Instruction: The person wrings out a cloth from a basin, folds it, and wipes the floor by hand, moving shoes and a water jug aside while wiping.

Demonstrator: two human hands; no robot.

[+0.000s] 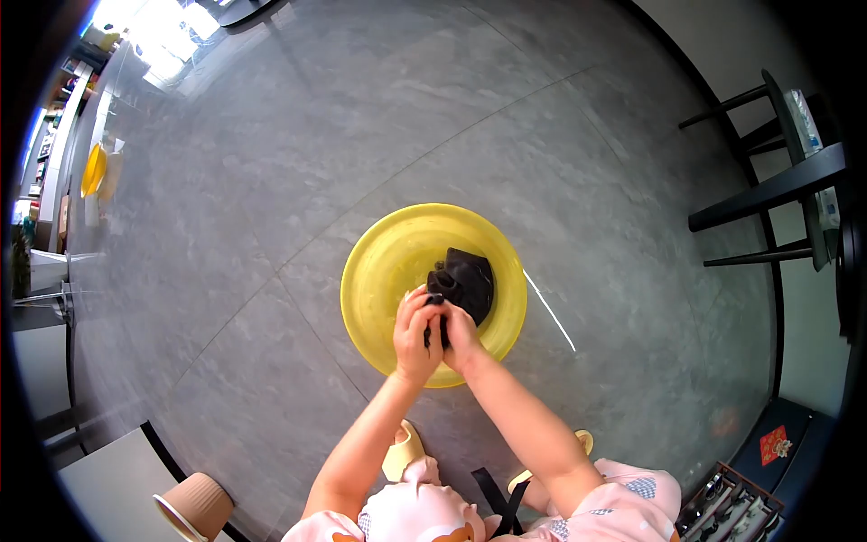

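Observation:
A wide yellow basin [388, 244] stands on the floor in front of me. Inside it lies a black cloth [471, 275], bunched up toward the basin's right side; its exact kind I cannot make out. My left hand [417, 336] is closed around a gathered part of this cloth, fingers curled over it. Close against it, my right hand [461, 336] grips the same bunched part, its fingers partly hidden. Both hands are together over the near half of the basin, and a bit of black fabric pokes out between them.
Grey tiled floor [316, 117] surrounds the basin. A brown waste bin [200, 506] stands at lower left, black chair legs [768, 199] at right, and a case of small items [730, 506] at lower right. My yellow slippers [406, 452] are just behind the basin.

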